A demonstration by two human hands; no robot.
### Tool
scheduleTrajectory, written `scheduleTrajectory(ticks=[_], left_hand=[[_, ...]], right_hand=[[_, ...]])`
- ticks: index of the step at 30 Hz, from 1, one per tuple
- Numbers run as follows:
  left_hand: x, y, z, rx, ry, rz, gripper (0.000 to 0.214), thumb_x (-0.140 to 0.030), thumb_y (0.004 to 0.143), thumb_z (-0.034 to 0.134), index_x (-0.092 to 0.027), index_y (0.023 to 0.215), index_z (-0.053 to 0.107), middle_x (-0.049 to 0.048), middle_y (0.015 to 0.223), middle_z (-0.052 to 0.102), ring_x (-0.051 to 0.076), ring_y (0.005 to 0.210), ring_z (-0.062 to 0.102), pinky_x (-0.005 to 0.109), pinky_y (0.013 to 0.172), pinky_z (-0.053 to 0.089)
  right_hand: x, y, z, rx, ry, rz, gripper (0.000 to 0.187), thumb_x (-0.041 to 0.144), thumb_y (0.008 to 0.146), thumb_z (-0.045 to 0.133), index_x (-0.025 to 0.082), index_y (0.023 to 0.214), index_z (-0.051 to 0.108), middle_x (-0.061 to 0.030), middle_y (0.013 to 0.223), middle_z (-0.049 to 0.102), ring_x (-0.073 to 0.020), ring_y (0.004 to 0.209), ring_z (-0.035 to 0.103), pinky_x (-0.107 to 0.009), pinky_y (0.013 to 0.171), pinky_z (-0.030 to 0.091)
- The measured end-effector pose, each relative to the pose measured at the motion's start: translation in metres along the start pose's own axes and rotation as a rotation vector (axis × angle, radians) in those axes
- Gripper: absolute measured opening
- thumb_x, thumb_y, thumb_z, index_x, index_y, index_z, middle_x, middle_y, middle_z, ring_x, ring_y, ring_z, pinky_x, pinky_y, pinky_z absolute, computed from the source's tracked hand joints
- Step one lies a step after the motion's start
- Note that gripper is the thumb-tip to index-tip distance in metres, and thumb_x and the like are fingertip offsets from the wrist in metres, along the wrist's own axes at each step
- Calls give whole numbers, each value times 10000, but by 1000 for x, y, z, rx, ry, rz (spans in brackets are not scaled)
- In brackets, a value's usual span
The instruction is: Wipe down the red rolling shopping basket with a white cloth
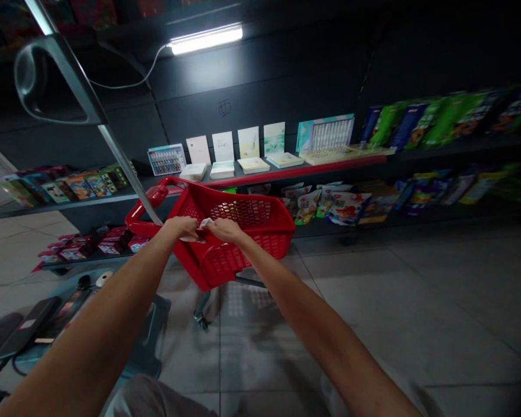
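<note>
Both my hands are closed on a small white cloth or tissue (pixel 206 223), which is bunched between them. My left hand (pixel 183 226) grips one end, and a loose piece of it hangs below the fingers. The other end is pinched in my right hand (pixel 226 229). Just beneath them is the red plastic shopping cart (pixel 260 240), with its perforated sides and its handle toward the left. From this angle I cannot tell whether the cloth touches the cart.
A metal pole (pixel 125 165) with a grey grip slants past the cart's handle. Behind runs a dark shelf (pixel 295 171) of notebooks, pen sets and snack bags. A lit tube lamp (pixel 206 39) hangs above. Lower left, a blue-grey plastic stool (pixel 150 330) carries electronic items.
</note>
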State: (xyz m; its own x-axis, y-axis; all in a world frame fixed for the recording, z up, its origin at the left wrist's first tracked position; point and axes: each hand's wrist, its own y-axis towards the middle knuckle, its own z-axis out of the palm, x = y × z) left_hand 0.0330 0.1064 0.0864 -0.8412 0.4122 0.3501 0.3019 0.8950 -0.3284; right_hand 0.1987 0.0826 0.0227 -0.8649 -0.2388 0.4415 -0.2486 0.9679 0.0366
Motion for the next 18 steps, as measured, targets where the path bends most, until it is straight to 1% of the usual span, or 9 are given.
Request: scheduleTrajectory(ticks=[4,6,8,10,13,15,16,17,18], left_hand=[[-1,-1,2,-28,-19,-6,881,-842,612,639,-302,1307,681,132,1328,692,298,1176,674,308,943,527],[-2,-2,2,-27,-19,-16,885,-847,617,630,-281,1294,694,151,1319,693,310,1160,680,327,939,533],[-2,-3,2,-22,-18,-18,877,-851,637,607,-256,1273,712,176,1290,703,329,1137,687,351,916,547],[-3,-4,1,-19,-18,-8,845,-847,658,592,-250,1238,735,183,1256,717,339,1118,695,361,891,558],[-3,-7,0,-32,-26,-10,799,-843,658,601,-266,1188,760,169,1218,736,331,1105,701,343,877,561],[-3,-7,0,-42,-28,-15,797,-842,655,607,-269,1187,761,164,1209,740,327,1104,702,334,875,561],[-3,-8,0,-46,-26,-12,802,-840,658,605,-265,1196,758,167,1208,739,330,1105,702,337,872,563],[-3,-8,1,-47,-22,-8,809,-838,661,603,-259,1205,755,172,1209,738,335,1106,702,343,869,565],[-3,-7,1,-47,-17,-3,812,-836,665,601,-254,1210,753,177,1210,737,338,1107,702,347,868,567]], right_hand=[[20,19,4,26,63,-36,797,624,1018,141,102,1235,704,-224,1222,708,-326,1167,667,-396,941,492],[18,17,5,21,52,-44,778,622,1016,162,109,1214,713,-223,1227,706,-337,1168,667,-411,943,494],[6,10,4,20,10,-37,729,609,1013,209,124,1192,723,-212,1222,711,-338,1151,675,-409,929,499],[-14,-1,0,-3,-54,21,693,600,1010,247,130,1178,729,-208,1215,714,-335,1133,683,-404,916,498],[-58,-28,-4,-73,-164,122,671,615,1004,286,141,1137,743,-206,1167,732,-325,1077,699,-389,887,492],[-92,-51,-5,-198,-242,121,637,588,1023,264,186,1113,750,-163,1082,759,-291,1036,706,-368,893,478],[-110,-63,-4,-277,-261,75,585,543,1037,264,214,1163,732,-131,1079,763,-266,1044,700,-356,918,465],[-128,-76,-2,-352,-280,47,544,494,1046,271,216,1191,717,-119,1080,761,-256,1049,693,-355,939,457],[-145,-87,1,-440,-294,60,522,456,1046,289,184,1187,712,-132,1072,757,-259,1048,687,-361,959,452]])
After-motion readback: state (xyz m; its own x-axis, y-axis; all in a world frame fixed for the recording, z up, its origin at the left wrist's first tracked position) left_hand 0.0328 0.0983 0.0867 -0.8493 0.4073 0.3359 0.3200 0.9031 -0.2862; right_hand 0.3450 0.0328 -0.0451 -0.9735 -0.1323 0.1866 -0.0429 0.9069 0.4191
